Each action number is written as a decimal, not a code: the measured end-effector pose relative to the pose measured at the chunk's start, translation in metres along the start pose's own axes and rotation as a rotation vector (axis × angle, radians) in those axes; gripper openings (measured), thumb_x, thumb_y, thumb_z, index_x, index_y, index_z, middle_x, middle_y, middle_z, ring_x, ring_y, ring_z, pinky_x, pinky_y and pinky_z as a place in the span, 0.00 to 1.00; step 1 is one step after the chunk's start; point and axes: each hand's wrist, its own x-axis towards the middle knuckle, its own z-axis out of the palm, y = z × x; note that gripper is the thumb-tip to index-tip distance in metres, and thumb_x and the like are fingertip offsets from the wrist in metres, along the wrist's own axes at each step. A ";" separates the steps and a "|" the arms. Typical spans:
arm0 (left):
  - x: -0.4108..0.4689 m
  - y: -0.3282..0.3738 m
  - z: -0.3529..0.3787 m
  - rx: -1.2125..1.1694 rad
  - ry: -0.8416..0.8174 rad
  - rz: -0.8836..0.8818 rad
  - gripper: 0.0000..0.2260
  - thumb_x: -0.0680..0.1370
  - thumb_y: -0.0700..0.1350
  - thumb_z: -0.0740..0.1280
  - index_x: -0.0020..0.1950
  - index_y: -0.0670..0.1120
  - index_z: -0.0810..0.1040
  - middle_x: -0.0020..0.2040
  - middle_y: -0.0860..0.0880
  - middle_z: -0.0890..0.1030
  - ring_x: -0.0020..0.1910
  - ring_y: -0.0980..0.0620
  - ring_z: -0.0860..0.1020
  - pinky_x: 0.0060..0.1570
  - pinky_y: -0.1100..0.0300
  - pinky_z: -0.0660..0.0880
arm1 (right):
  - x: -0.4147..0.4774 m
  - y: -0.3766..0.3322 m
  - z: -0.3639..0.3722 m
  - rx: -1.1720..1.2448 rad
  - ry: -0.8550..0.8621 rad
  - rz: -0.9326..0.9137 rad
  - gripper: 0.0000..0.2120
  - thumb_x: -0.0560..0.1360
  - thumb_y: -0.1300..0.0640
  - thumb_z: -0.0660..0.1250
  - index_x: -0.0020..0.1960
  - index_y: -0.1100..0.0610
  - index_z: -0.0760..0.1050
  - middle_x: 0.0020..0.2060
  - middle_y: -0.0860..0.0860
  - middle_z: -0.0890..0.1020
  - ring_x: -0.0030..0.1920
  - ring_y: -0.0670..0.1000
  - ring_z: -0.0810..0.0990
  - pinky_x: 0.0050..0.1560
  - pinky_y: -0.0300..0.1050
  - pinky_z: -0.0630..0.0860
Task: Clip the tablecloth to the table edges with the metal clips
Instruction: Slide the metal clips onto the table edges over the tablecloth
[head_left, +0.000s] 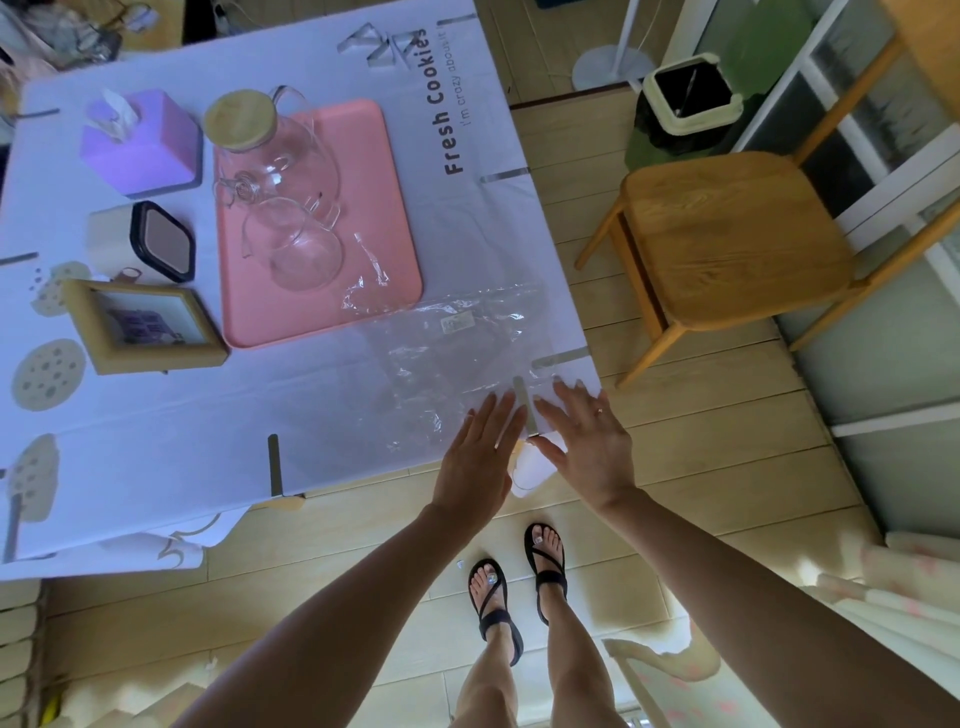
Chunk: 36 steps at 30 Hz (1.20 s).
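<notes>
Tablecloth (208, 415), white with cookie prints, lies flat over the table, its near edge and right edge meeting at a corner just ahead of the person. A metal clip (523, 405) sits over the near edge by that corner. Both hands lie flat with straight fingers on the cloth, gripping nothing: the left hand (480, 457) just left of it, the right hand (582, 441) just right. A second clip (274, 465) holds the near edge farther left; a corner clip (558, 357) and a middle clip (504, 175) hold the right edge. A clear plastic bag (457, 353) lies beside the hands. Bare floor (597, 249) separates the right edge from a wooden chair (727, 234).
</notes>
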 end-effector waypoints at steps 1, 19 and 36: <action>0.001 0.000 0.000 0.003 0.004 0.000 0.32 0.66 0.34 0.71 0.70 0.41 0.69 0.72 0.41 0.67 0.71 0.41 0.65 0.65 0.46 0.70 | 0.001 0.001 -0.001 -0.006 0.016 -0.009 0.23 0.75 0.39 0.57 0.60 0.52 0.78 0.62 0.55 0.78 0.60 0.58 0.79 0.57 0.54 0.78; 0.002 -0.005 -0.005 0.017 -0.005 0.003 0.39 0.63 0.56 0.77 0.69 0.43 0.70 0.71 0.43 0.69 0.70 0.42 0.68 0.63 0.52 0.69 | 0.009 0.004 -0.012 0.021 -0.029 -0.010 0.21 0.71 0.39 0.65 0.55 0.51 0.80 0.60 0.54 0.80 0.55 0.58 0.81 0.46 0.48 0.81; 0.002 -0.005 -0.009 0.045 -0.022 0.013 0.37 0.62 0.54 0.79 0.67 0.43 0.73 0.69 0.44 0.71 0.68 0.44 0.71 0.58 0.54 0.73 | 0.013 -0.003 -0.024 0.031 -0.176 0.033 0.21 0.64 0.43 0.77 0.53 0.51 0.81 0.59 0.53 0.80 0.52 0.58 0.82 0.34 0.46 0.80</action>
